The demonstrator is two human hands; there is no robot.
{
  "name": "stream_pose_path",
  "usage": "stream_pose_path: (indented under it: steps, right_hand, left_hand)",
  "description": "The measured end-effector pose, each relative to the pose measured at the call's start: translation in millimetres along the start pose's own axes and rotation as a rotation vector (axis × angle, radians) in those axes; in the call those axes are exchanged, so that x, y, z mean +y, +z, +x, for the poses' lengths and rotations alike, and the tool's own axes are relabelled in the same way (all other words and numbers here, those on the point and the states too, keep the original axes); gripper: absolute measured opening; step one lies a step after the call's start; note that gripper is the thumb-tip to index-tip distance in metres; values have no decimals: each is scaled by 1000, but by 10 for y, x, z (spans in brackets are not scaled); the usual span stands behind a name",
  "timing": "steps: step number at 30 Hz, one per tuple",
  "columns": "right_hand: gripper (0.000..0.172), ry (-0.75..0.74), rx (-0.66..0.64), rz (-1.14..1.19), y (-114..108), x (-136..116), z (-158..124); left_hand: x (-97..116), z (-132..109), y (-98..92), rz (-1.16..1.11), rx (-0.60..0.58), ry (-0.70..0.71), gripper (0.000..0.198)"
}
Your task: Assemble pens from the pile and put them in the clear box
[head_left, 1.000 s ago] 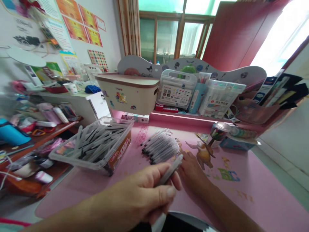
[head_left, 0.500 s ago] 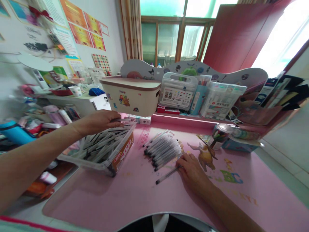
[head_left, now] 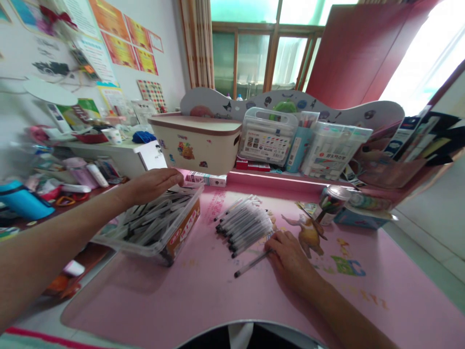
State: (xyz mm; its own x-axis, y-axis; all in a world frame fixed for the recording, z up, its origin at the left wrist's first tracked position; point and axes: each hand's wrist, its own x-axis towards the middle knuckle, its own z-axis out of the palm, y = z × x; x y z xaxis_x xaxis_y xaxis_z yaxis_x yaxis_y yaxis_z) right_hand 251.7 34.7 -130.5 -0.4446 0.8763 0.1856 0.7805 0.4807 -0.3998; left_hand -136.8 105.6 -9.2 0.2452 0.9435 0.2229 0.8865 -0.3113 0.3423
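Note:
Over the far part of a clear plastic box [head_left: 145, 249], my left hand [head_left: 158, 184] is stretched out with its back toward me. No pen shows in it, though its underside is hidden. Many pens [head_left: 152, 215] with clear barrels lie jumbled in the box. On the pink desk [head_left: 203, 300], my right hand [head_left: 286, 252] rests with its fingers closed on the end of a single gel pen [head_left: 250, 265], whose black tip points left. Just beyond it, a pile of similar gel pens [head_left: 247, 225] lies side by side, dark ends toward the lower left.
A cream lidded bin [head_left: 196, 145], a clear marker case [head_left: 269, 138] and another pen case [head_left: 334, 150] line the back shelf. At the right stand a jar [head_left: 332, 201] and a blue box [head_left: 363, 216]. Cluttered shelves [head_left: 83, 194] lie left of the desk.
My left hand has let go of a pen it held above the box, and its fingers have straightened. My right hand and the pen pile have stayed in place.

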Motion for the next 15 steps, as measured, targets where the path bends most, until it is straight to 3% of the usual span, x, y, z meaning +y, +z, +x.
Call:
stream_pose_path:
  steps: [4,7,9,12,15]
  right_hand:
    - [20,-2,-27,-26,-13,-17,14]
    - [19,2,-35,15,-34,-40,3]
    - [18,5,-11,107,-47,-66,-26]
    - [14,41,40,300,-62,-109,-83]
    - [12,69,58,503,-71,-106,-102]
  left_hand:
    - [278,-90,-21,2,171,66,34]
    - [693,-281,1,-71,328,160,27]
    - [1028,-472,78,-139,374,197,21]
    - [1485,-764,344,-316,280,203,15]
    - [1759,-939,761,-469,-30,65,22]
